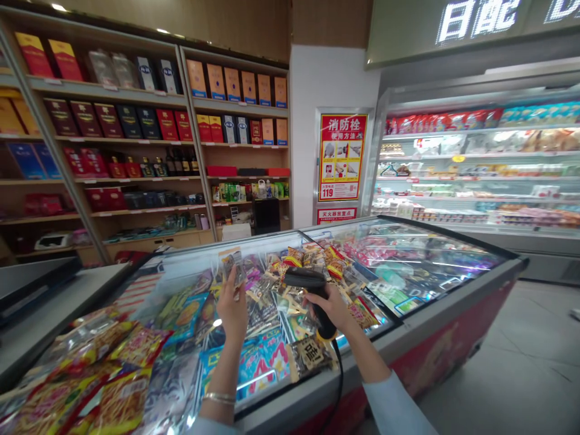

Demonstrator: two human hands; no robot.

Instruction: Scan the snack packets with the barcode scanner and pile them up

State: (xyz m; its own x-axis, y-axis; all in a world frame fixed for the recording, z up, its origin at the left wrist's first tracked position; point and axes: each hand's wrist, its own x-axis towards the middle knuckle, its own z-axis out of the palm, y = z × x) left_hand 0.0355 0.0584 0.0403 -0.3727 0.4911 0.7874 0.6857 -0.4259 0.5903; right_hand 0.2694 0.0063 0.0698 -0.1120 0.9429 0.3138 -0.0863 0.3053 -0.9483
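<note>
My left hand (pixel 232 308) is raised over an open chest freezer (pixel 435 305) and pinches a small clear snack packet (pixel 232 263) upright by its lower edge. My right hand (pixel 330 305) grips the handle of a black barcode scanner (pixel 306 279), whose head points left toward the packet. The scanner's cable (pixel 339 374) hangs down along my right forearm. Between and below both hands the freezer is packed with many colourful wrapped snack and ice-cream packs (pixel 267 356).
Glass sliding lids (pixel 408 254) cover the freezer's right half. Wooden shelves (pixel 136 151) with boxed bottles line the back left wall. A lit refrigerated display (pixel 480 169) stands at right, a red fire-hydrant notice (pixel 342 157) between them. A grey counter (pixel 49 302) lies at left.
</note>
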